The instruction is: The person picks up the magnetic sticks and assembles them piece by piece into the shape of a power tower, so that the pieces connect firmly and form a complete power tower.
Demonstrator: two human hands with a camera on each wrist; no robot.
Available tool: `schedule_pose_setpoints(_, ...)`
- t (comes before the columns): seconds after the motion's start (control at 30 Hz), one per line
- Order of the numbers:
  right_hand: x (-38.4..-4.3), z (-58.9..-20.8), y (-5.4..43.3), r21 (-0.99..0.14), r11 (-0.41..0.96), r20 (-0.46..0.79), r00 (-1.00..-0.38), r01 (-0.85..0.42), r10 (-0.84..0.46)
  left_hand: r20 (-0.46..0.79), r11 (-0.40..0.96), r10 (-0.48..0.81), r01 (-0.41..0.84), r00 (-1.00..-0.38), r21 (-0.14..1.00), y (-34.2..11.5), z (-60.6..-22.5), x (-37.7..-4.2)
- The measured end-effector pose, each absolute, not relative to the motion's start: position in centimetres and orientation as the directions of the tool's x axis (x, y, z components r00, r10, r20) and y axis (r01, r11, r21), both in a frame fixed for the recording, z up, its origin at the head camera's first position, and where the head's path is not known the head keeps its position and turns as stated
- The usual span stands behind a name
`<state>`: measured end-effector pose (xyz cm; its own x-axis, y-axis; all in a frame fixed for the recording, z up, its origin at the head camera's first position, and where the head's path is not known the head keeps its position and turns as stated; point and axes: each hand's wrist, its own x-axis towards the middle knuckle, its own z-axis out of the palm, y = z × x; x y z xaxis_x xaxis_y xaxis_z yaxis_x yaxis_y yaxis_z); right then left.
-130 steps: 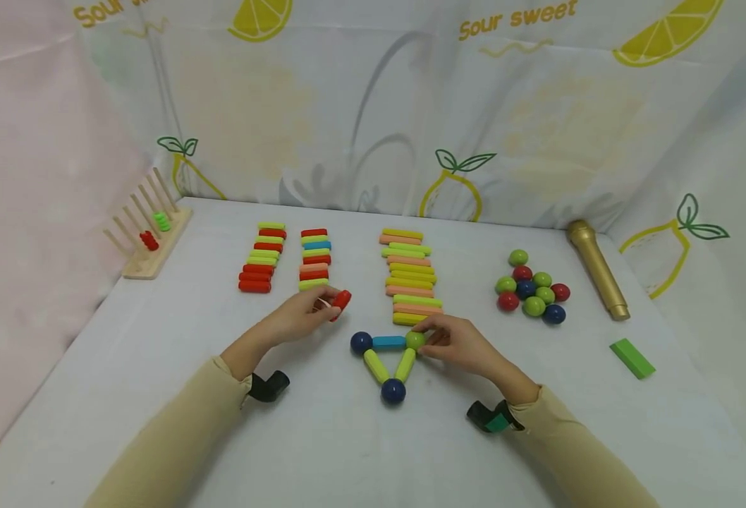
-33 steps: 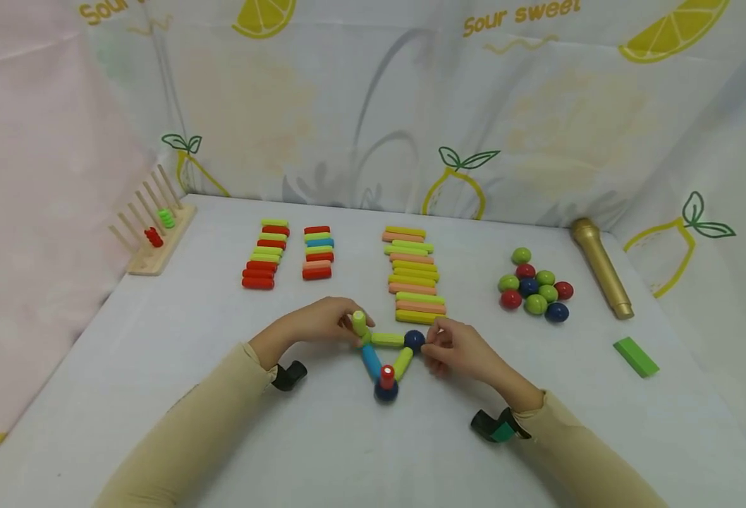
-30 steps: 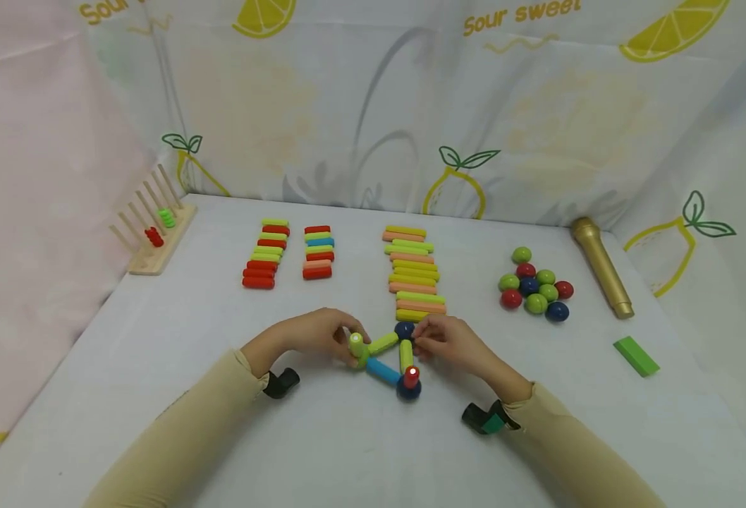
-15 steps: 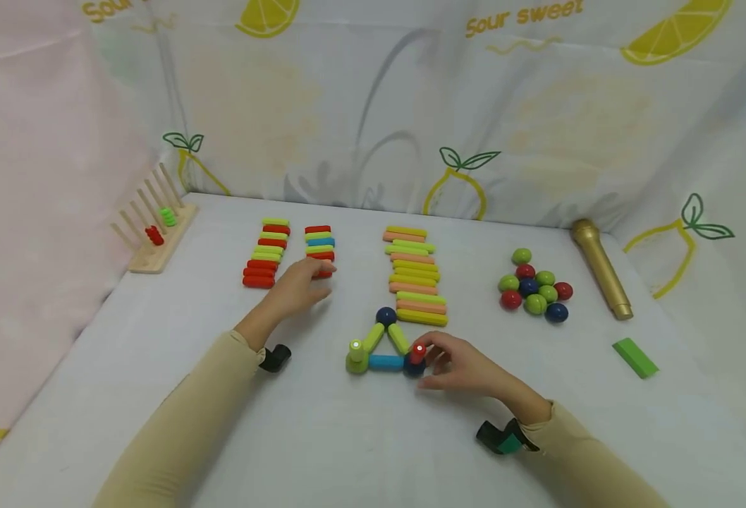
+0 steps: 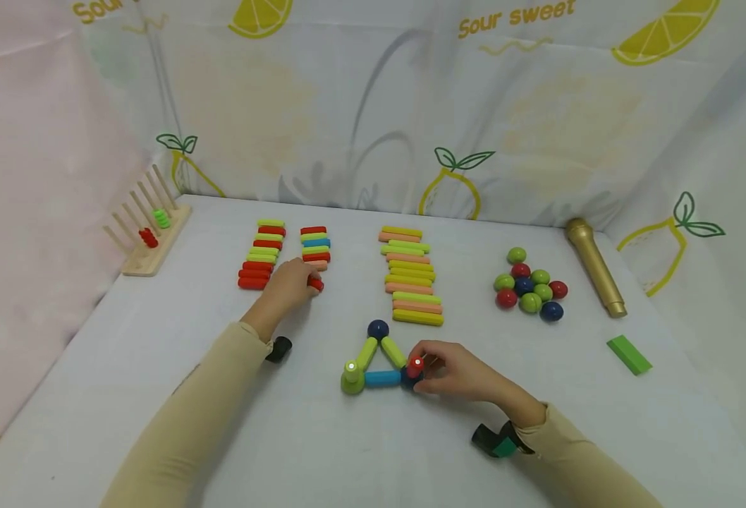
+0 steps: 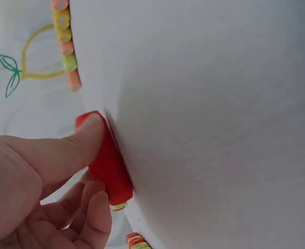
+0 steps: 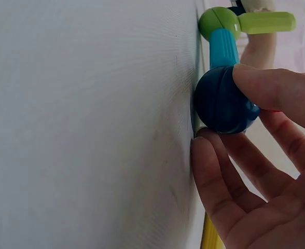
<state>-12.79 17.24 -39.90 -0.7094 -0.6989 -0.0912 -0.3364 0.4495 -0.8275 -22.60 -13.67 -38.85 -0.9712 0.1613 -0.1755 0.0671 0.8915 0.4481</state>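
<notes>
My left hand (image 5: 289,286) pinches a short red stick (image 6: 111,166) at the front end of a short-stick column; in the left wrist view the thumb lies along its side. A triangle of balls and sticks lies in front of me. Its corners are a navy ball (image 5: 378,329) at the far point, a green ball (image 5: 352,384) at left and a navy ball (image 7: 220,101) at right. Two lime sticks and a blue stick (image 5: 382,379) join them. An upright lime stick (image 5: 350,368) tops the green ball, an upright red stick (image 5: 414,365) the right one. My right hand (image 5: 458,370) grips that right navy ball.
Two columns of short sticks (image 5: 262,259) (image 5: 315,243) lie beyond my left hand, and a column of longer sticks (image 5: 410,278) behind the triangle. Loose balls (image 5: 530,303), a gold microphone (image 5: 595,268) and a green block (image 5: 630,354) are at right. A peg rack (image 5: 157,243) stands far left.
The red and lime sticks now stand upright on two corners. The triangle has turned, bringing the blue stick nearest me. My left hand left it and took hold of another red stick.
</notes>
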Motion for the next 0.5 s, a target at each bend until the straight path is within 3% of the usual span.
schedule_pose_setpoints(0.13, -12.8, -39.9, 17.1, -0.829, 0.447, -0.089, -0.711, -0.335, -0.697, -0.147, 0.802, 0.208, 0.082, -0.967, 0.592, -13.1, -38.5, -21.7)
schedule_pose_setpoints(0.27, -12.8, -39.9, 16.8, -0.834, 0.441, -0.088, -0.710, -0.331, -0.699, -0.124, 0.619, 0.345, 0.126, -0.930, 0.775, -11.6, -38.0, -20.2)
schedule_pose_setpoints(0.5, -12.7, -40.0, 16.6, -0.852, 0.414, -0.075, -0.709, -0.320, -0.702, -0.069, 0.478, 0.512, 0.217, -0.856, 0.851, -8.9, -37.4, -18.2)
